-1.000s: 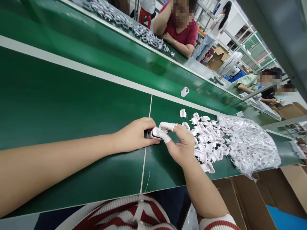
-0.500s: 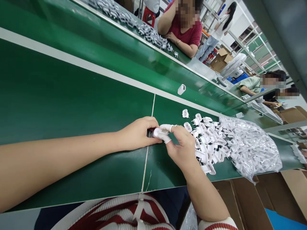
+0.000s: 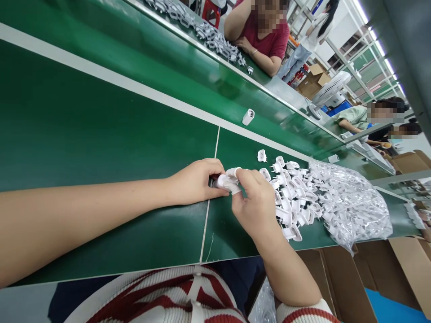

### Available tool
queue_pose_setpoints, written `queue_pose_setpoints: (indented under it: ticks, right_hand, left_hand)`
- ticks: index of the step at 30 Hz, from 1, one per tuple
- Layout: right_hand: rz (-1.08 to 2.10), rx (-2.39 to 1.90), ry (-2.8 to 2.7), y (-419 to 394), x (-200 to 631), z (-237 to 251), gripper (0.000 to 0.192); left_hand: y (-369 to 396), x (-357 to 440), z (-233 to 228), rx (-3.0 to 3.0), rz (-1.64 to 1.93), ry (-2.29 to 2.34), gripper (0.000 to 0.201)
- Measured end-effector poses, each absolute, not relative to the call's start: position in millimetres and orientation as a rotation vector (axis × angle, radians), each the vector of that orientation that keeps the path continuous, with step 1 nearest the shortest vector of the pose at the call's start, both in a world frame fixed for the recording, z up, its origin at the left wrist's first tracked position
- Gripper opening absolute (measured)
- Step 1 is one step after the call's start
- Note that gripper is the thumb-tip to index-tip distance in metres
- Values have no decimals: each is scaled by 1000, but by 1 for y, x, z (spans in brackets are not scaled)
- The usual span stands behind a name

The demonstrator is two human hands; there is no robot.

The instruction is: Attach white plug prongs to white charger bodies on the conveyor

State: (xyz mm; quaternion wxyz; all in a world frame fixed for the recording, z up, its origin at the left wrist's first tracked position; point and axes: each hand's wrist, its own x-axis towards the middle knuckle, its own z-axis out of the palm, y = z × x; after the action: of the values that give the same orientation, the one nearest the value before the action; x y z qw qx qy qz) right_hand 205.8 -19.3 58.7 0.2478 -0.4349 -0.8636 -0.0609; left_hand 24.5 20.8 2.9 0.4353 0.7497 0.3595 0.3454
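White plug part (image 3: 222, 181) pinched between left hand (image 3: 195, 184) and right hand (image 3: 254, 204).

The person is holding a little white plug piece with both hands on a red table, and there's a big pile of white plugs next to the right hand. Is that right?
Not quite: the head view shows the table is green, not red. The rest holds: the left hand and right hand together hold a small white plug piece, and the pile of white plugs lies beside the right hand.

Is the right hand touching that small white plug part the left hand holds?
Touching. The head view shows the right hand with its fingertips pressed on the white plug part gripped by the left hand.
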Motion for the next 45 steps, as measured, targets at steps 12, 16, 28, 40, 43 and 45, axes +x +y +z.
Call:
queue_pose_setpoints:
  ticks: [12, 16, 28, 40, 43, 45]
  right_hand:
    - [14, -1344, -2383, -13, 208, 67, 33]
    - [301, -1341, -2198, -13, 213, 58, 30]
    - [101, -2049, -2028, 39, 247, 46, 67]
    - [112, -2004, -2245, 44, 245, 45, 49]
    - [194, -1799, -2145, 44, 245, 43, 57]
    - [374, -1575, -2015, 42, 245, 39, 53]
  left_hand:
    - [21, 27, 3, 1873, 851, 915, 28]
    - [19, 29, 7, 1908, 820, 942, 27]
    - [176, -43, 37, 1666, 967, 1842, 56]
    - [207, 1, 20, 1979, 1311, 2068, 81]
    - [217, 22, 18, 1985, 957, 2001, 69]
    - [221, 28, 18, 1914, 857, 1987, 46]
